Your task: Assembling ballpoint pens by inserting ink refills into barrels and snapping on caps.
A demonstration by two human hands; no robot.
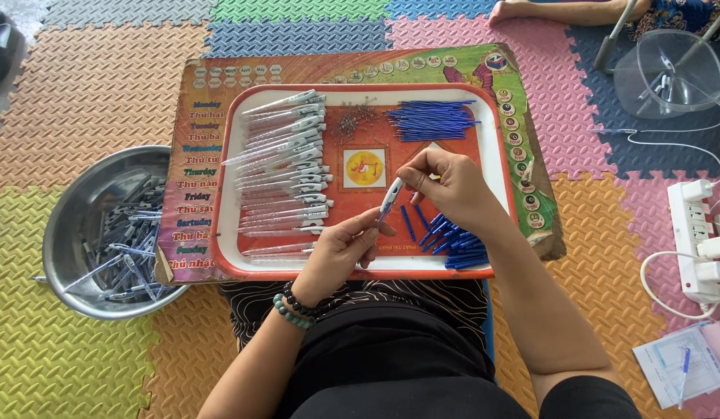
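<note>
A floor of coloured foam mats point(88, 70) is being used as the work surface, with a printed board point(523, 93) laid on it and a red tray point(496, 155) set on the board. Over the tray's near middle, a pen barrel point(390, 198) is being held between both hands: the left hand point(340, 252) is closed around its lower end, while the right hand point(449, 186) is pinching its upper end with fingertips drawn together. Just below the right hand, a heap of blue caps point(453, 242) is lying in the tray's near right corner. A bundle of blue refills point(431, 119) is lying at the far right, a small pile of springs point(353, 120) beside it, and rows of clear barrels point(286, 171) are filling the left side. A metal bowl point(69, 198) of pens is standing left of the board. A clear tub point(686, 66) and a power strip point(693, 240) are lying well to the right.
</note>
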